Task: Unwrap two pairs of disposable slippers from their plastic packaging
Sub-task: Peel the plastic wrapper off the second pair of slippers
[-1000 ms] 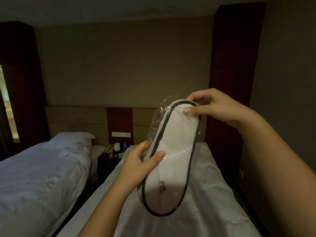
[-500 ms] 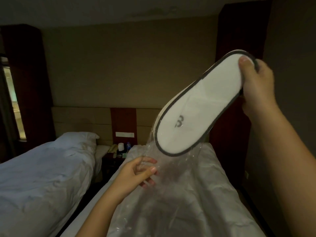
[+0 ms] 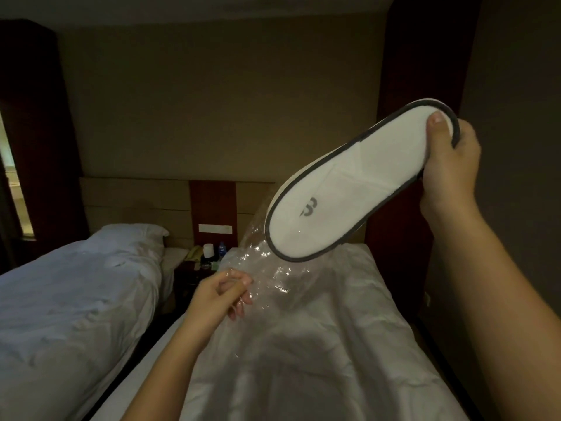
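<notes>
Overhead, the right hand [image 3: 449,165] is pinching the flat white, dark-trimmed disposable slippers [image 3: 349,189] by one end; the left hand [image 3: 218,296] is gripping the clear plastic bag [image 3: 267,268] below (toe possibly snagging inside it). Grey logo unreadable; a loose pinch risks dropping them.

Two beds, both w/ white wrinkled sheets. Near bed [image 3: 349,344] fills lower centre to lower right of frame, running up to centre; nothing seen lying directly on it besides the sheet. Far bed [image 3: 76,299] at lower left, w/ white pillow [image 3: 130,235] at its head, left of centre. Dark nightstand [image 3: 194,268] between the two heads, centre of frame: on it a white cup [image 3: 208,250], small blue-capped bottle [image 3: 222,249], yellowish item, prob. a phone [image 3: 194,253]; other bits too small to tell.
</notes>
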The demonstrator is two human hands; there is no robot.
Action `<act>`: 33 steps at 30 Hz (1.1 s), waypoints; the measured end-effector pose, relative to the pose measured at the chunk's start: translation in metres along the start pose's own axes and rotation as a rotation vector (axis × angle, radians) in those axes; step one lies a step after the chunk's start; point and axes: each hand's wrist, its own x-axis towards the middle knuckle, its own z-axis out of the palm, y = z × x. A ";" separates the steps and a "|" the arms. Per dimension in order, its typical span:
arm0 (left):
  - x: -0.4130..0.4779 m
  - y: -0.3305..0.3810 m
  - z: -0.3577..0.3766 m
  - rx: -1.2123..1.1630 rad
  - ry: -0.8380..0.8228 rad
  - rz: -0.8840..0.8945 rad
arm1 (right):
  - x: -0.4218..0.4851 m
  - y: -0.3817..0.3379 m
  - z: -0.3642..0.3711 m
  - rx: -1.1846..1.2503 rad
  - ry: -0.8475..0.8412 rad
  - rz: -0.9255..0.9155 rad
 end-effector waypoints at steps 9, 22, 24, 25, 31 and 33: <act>0.013 0.009 -0.059 -0.107 0.464 0.046 | -0.007 0.026 -0.014 0.030 0.078 0.075; -0.031 -0.176 0.010 -0.036 0.169 -0.636 | -0.032 0.054 -0.007 -0.068 -0.005 0.128; -0.046 -0.198 0.016 -0.234 0.163 -0.762 | -0.035 0.057 -0.009 -0.084 -0.012 0.130; -0.052 -0.205 0.018 -0.329 0.156 -0.813 | -0.037 0.058 -0.010 -0.090 -0.017 0.133; -0.031 -0.169 0.038 -0.490 0.095 -0.828 | -0.042 0.066 -0.013 -0.130 -0.060 0.143; -0.010 -0.136 0.040 -0.395 0.182 -0.575 | -0.045 0.070 -0.012 -0.155 -0.085 0.142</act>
